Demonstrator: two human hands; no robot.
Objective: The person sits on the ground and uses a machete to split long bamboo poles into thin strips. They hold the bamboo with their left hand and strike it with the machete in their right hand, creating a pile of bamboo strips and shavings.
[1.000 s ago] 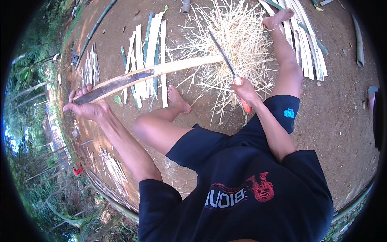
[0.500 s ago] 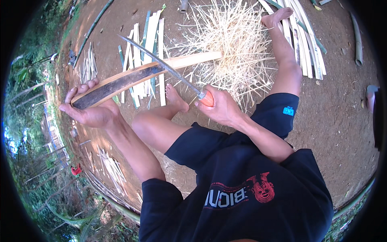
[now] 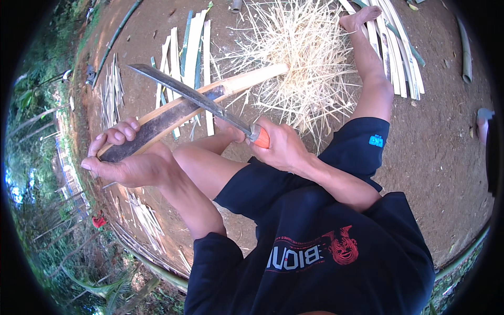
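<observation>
My left hand (image 3: 137, 167) grips the near left end of a long split piece of wood or bamboo (image 3: 257, 75), thumb underneath and fingers curled over its edge. A dark strip runs along its middle; its far part is pale and rests against a heap of shavings (image 3: 307, 58). In my right hand (image 3: 283, 149) is a machete with an orange handle (image 3: 261, 137). Its long grey blade (image 3: 178, 87) lies slantwise across the piece, its tip pointing to the far left. Whether the edge touches the piece I cannot tell.
Pale and green split strips (image 3: 193, 50) lie on the dirt ground beyond my left hand. More strips (image 3: 396, 47) lie beside my outstretched foot (image 3: 361, 18). Thin sticks (image 3: 112, 92) are at the left. A bamboo pole (image 3: 465, 50) lies far right.
My left hand has come nearer and slightly right, tilting the held piece more. My right hand has shifted a little left and nearer, and the machete's tip has swung farther left.
</observation>
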